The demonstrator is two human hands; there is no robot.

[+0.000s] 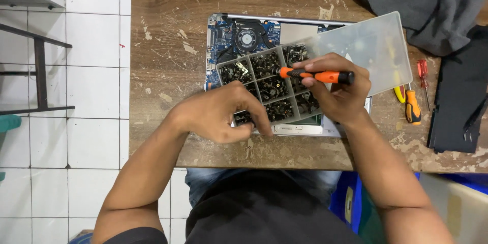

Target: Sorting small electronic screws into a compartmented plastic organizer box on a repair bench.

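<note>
An opened laptop (pixel 223 35) lies on the wooden table with its blue circuit board and fan exposed. On top of it rests a clear plastic compartment box (pixel 264 79) full of small screws, its lid (pixel 376 51) folded open to the right. My left hand (pixel 218 114) grips the box's near-left corner, fingers curled over a compartment. My right hand (pixel 340 94) holds an orange and black screwdriver (pixel 317 75) level above the box, tip pointing left, fingertips reaching into a right-hand compartment.
Two more screwdrivers lie to the right: an orange and yellow one (pixel 410 104) and a thin red one (pixel 423 71). A grey cloth (pixel 432 5) and a black panel (pixel 460 107) sit at the far right. White tiled floor (pixel 91 96) lies left of the table.
</note>
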